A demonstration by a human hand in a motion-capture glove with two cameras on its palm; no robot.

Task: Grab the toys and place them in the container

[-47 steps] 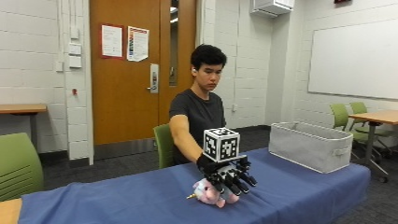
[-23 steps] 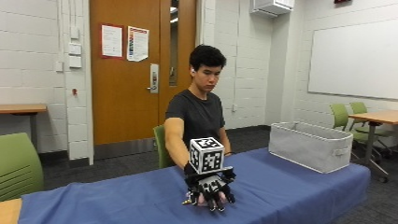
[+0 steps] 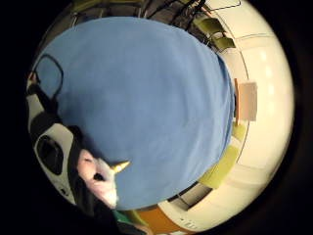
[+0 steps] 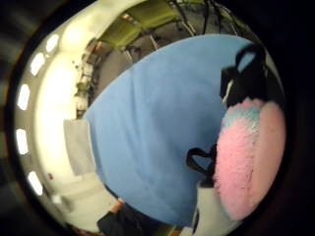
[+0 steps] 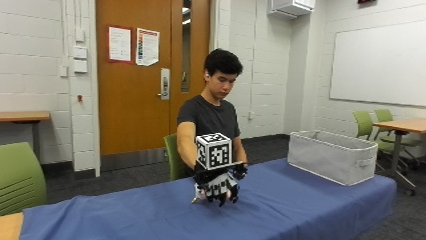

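My gloved right hand (image 5: 216, 184) hangs a little above the blue-covered table (image 5: 313, 210), near its middle, with the fingers curled down around a pink and white plush toy (image 3: 99, 180). The toy has a small yellow horn and fluffy pink fur (image 4: 252, 158). It sits right against the palm in both palm views. In the outside view the fingers hide most of it, and only a small edge of the toy (image 5: 196, 196) shows. The grey fabric container (image 5: 331, 156) stands on the right end of the table, well apart from the hand.
The blue cloth (image 3: 146, 98) stretches bare between the hand and the container (image 4: 78, 146). A green chair (image 5: 18, 175) stands at the left end, and more green chairs (image 5: 373, 122) and a wooden desk stand behind the container. The person sits behind the table.
The hand came down over the toy on the table, shifted slightly left, curled around it, and now hangs a little higher with the toy in it.
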